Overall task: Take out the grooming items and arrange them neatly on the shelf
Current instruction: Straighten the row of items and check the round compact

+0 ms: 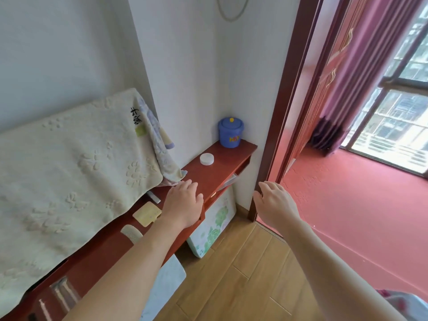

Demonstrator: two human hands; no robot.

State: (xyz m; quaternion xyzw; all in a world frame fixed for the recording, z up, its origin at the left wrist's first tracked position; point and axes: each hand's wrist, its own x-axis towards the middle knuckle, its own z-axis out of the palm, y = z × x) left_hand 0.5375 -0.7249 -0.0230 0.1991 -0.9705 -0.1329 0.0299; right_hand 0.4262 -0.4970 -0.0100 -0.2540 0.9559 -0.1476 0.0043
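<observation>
At the left, a towel drapes over the back of the red shelf. Beside it lies our yellow comb: probably light and stiff; grip it by its long edges. Our left hand rests spread and empty on the shelf. The white jar looks smooth; pinch its sides. Our right hand hovers apart, fingers loose, holding nothing.

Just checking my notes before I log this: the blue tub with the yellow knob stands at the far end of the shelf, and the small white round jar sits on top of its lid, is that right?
Not quite. The head view shows the blue tub at the far end of the shelf, but the white round jar is not on its lid. It rests on the shelf itself, nearer the camera, apart from the tub.
</observation>
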